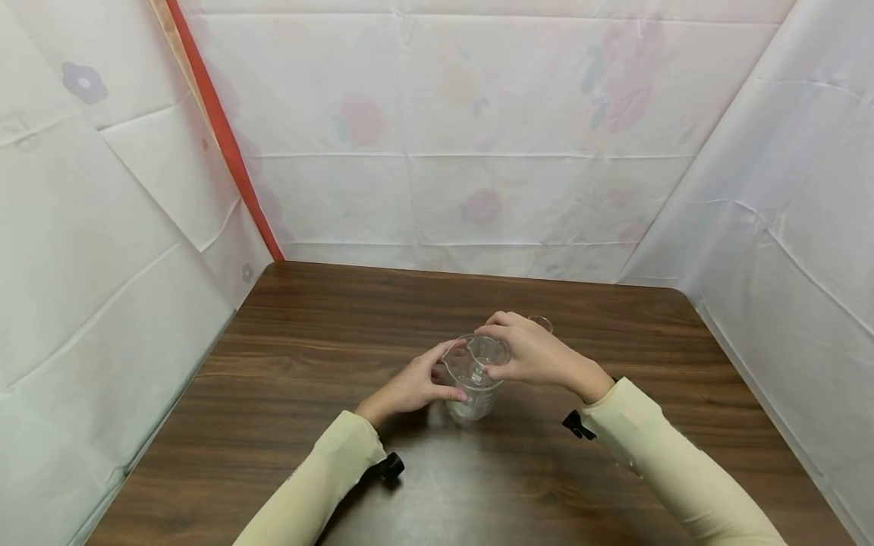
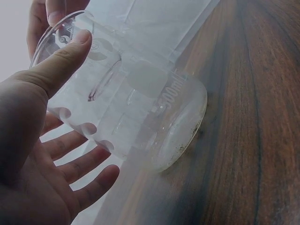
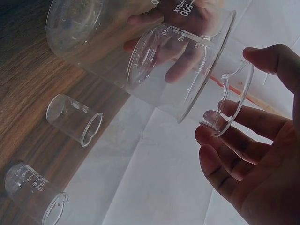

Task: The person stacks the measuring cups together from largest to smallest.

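Observation:
A large clear glass beaker (image 1: 473, 409) marked 500 ml stands upright on the brown wooden table. My left hand (image 1: 414, 384) grips its side, the thumb (image 2: 70, 51) near the rim and the fingers spread around the other side. With my right hand (image 1: 532, 353) I hold a smaller glass beaker (image 3: 220, 96) by its rim, between thumb and fingers. The smaller beaker's lower part is inside the large beaker, and its rim sticks out above. Its base hangs well above the large beaker's bottom in the right wrist view.
Two more small glass beakers (image 3: 75, 119) stand on the table (image 1: 287, 425) in the right wrist view, one with white graduation marks (image 3: 35, 180). In the head view, a glass rim (image 1: 542, 323) shows behind my right hand. White printed sheets (image 1: 437, 136) enclose the table.

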Available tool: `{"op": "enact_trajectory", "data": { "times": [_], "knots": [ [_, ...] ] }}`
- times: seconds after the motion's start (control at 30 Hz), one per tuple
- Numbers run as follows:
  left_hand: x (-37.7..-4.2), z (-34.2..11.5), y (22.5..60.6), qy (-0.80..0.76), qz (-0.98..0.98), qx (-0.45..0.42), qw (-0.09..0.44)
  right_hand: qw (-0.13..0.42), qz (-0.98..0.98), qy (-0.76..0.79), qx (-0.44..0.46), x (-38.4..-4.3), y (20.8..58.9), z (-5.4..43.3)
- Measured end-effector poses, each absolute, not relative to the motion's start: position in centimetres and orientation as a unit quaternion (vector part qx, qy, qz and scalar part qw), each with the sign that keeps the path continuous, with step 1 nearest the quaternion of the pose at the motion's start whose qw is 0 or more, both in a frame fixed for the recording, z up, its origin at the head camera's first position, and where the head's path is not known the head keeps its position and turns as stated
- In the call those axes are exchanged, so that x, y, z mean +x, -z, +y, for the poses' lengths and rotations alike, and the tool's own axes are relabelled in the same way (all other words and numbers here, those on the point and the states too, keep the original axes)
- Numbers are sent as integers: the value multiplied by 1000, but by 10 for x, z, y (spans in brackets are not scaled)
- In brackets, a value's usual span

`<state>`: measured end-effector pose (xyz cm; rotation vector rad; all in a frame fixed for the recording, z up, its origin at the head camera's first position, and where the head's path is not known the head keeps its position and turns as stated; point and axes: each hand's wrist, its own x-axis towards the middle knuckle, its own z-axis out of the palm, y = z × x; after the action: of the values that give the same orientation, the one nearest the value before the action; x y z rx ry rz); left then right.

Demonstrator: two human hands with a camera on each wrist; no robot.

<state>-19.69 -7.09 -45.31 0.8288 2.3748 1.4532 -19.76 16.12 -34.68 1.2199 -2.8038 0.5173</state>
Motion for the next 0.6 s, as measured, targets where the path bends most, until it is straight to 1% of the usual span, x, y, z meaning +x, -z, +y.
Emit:
{"op": "enact_trajectory", "data": {
  "times": [0.6],
  "knots": [
    [-196,-72,453,-502,808,282,123,3,-905,-138,403,-196,349,155]
  ]
}}
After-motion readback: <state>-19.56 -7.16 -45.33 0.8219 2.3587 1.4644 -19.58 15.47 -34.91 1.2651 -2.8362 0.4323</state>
